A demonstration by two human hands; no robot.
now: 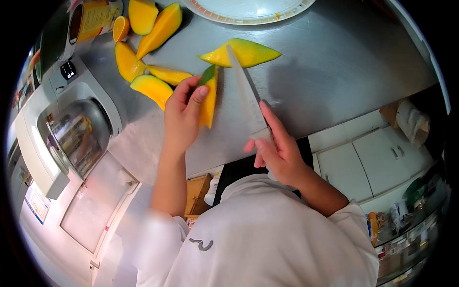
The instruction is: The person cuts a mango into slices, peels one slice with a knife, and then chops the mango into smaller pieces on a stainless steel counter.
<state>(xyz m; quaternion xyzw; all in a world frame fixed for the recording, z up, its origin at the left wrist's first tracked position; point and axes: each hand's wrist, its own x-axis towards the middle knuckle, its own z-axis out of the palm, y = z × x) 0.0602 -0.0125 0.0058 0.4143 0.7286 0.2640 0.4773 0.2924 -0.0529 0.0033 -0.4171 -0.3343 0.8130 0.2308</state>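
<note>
My left hand pinches a mango wedge, with yellow flesh and a strip of green skin, just above the metal table. In my right hand is a kitchen knife, gripped by its pale handle with the blade pointing away from me. The knife's tip overlaps a larger mango slice beyond both hands; whether it touches the flesh I cannot tell. To the left of my left hand lie several more mango wedges, some overlapping each other.
A large white plate with a patterned rim stands at the far edge of view. Half an orange and a labelled can are at the far left. Nearby is a white appliance with a metal bowl. White cabinets stand at right.
</note>
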